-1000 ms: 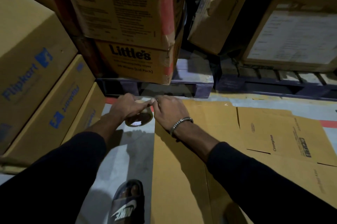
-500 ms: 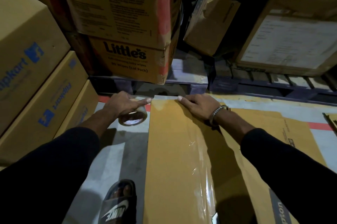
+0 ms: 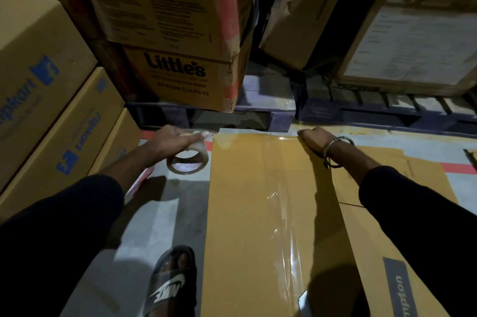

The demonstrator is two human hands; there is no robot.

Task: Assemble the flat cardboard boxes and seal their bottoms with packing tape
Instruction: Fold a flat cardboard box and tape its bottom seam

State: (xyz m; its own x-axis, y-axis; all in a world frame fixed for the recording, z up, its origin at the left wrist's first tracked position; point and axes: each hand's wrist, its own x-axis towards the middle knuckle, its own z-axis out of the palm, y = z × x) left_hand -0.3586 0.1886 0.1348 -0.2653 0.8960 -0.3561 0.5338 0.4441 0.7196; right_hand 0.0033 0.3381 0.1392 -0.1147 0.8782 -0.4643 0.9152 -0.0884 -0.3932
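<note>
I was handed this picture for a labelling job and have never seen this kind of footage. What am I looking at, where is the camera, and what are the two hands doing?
There is no machine here: a person wears a camera on the head, so the one view looks down along both dark-sleeved arms. The left hand grips a roll of clear packing tape just off the box's left edge. The right hand, with a metal bangle on its wrist, presses on the far edge of the cardboard box, where a shiny tape strip running down the box's middle ends. The box lies on a grey floor. Beside it is the person's sandalled foot. Stacked printed cartons stand behind.
</note>
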